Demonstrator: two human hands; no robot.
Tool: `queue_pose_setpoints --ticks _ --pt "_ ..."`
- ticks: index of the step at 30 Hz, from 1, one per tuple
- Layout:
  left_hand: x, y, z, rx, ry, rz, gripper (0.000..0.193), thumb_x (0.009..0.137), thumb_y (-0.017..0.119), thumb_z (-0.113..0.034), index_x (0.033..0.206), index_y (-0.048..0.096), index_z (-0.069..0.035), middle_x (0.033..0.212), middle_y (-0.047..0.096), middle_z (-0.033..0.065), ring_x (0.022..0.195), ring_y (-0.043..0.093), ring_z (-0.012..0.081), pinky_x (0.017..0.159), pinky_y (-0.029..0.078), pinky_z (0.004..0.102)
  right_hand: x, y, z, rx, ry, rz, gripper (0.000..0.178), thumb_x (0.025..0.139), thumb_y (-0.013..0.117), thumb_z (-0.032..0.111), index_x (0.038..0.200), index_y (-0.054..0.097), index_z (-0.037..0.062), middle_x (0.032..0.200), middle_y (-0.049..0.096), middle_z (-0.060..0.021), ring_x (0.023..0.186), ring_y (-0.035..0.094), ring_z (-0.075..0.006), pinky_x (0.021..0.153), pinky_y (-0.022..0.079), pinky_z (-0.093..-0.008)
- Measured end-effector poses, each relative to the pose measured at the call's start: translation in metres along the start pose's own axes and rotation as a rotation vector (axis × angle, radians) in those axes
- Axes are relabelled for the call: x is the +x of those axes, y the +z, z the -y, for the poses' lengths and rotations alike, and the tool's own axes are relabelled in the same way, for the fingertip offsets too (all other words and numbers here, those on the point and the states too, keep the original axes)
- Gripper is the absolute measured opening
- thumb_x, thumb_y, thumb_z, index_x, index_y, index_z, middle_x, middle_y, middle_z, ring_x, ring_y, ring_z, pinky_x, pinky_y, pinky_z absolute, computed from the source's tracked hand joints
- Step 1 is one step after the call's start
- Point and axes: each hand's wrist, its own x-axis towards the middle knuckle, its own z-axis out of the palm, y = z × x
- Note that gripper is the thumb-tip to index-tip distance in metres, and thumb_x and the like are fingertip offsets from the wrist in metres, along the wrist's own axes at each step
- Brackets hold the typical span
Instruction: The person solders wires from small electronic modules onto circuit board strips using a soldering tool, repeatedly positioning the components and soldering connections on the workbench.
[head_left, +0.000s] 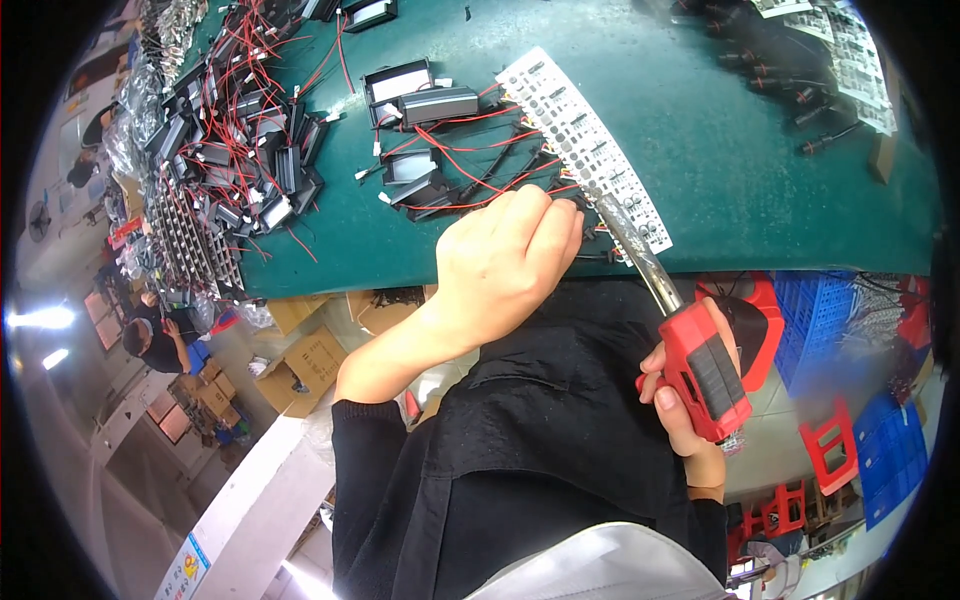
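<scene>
My right hand point(676, 408) is wrapped round the red and black handle of a soldering gun point(705, 370). The gun's long metal barrel slants up to the left, and its end reaches over the lower part of a white circuit board panel point(575, 125). Close by that panel's left edge, my left hand point(508, 245) is closed, knuckles up; whatever its fingertips pinch is hidden. Red and black wires point(480, 150) run between the panel's edge and black plastic cases point(440, 103) to the left. Some of these wires pass beneath or beside my left hand.
A heap of black cases with red wires point(250, 130) covers the left of the green table point(760, 220). More white panels point(855, 75) with black leads lie at the far right. Below the table edge stand a red stool point(765, 330), a blue crate point(808, 320) and cardboard boxes point(305, 370).
</scene>
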Motion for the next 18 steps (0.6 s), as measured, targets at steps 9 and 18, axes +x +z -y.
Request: queue_pose_setpoints --ticks 9,18 --pt "0.0007 0.0006 0.0008 0.011 -0.001 -0.001 0.018 0.07 0.074 -0.005 0.083 0.062 -0.008 0.066 0.052 0.0023 0.052 0.054 0.0179 0.045 0.042 0.029 -0.004 0.001 0.0016 0.087 0.011 -0.034 0.074 0.08 0.065 0.015 0.138 0.026 -0.0093 0.084 0.066 -0.0125 0.061 0.062 -0.0145 0.062 0.052 -0.0265" --pt "0.0017 0.0003 0.0004 0.016 -0.01 0.02 0.017 0.07 0.075 -0.006 0.081 0.062 -0.009 0.067 0.052 0.0019 0.052 0.054 0.0176 0.045 0.042 0.0284 -0.006 -0.0011 0.0023 0.153 0.002 -0.031 0.077 0.08 0.065 0.013 0.141 0.023 -0.0073 0.088 0.064 -0.0143 0.064 0.062 -0.0162 0.063 0.052 -0.0278"
